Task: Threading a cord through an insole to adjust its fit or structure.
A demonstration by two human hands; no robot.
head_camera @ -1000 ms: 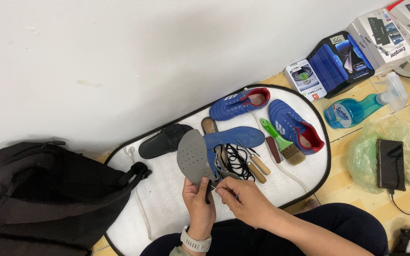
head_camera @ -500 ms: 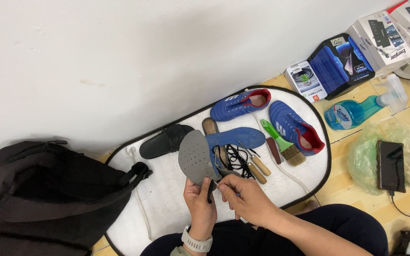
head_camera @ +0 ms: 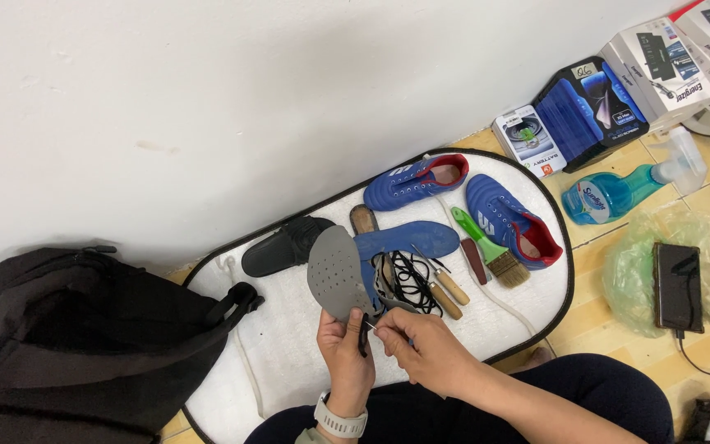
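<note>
The left hand (head_camera: 345, 355) has its fingers closed around the narrow end of a grey perforated insole (head_camera: 336, 273), which stands tilted up and away from the person, its broad end over the mat. The right hand (head_camera: 422, 349) pinches something thin and pale right at that held end, fingers drawn narrow together; it is too small to name, and the fingertips hide most of it. A pale watch strap shows on the left wrist, and both forearms run out of the picture at the near edge, above dark trousers.

Just behind the insole lies a blue insole (head_camera: 408, 241), partly covered by it, with a tangle of black laces (head_camera: 411, 282) beside it and two wooden-handled tools (head_camera: 445, 289) to the right. A green-handled brush (head_camera: 489, 246) lies further right. Two blue shoes (head_camera: 415, 181) with red linings sit at the far side of the white oval mat (head_camera: 289, 329), and a black slipper (head_camera: 281, 247) lies to the left.

A black backpack (head_camera: 76, 337) slumps at the left, cut off by the frame. Off the mat to the right are a blue spray bottle (head_camera: 610, 193), boxes against the wall, and a phone (head_camera: 678, 285) lying on a crumpled greenish plastic bag.
</note>
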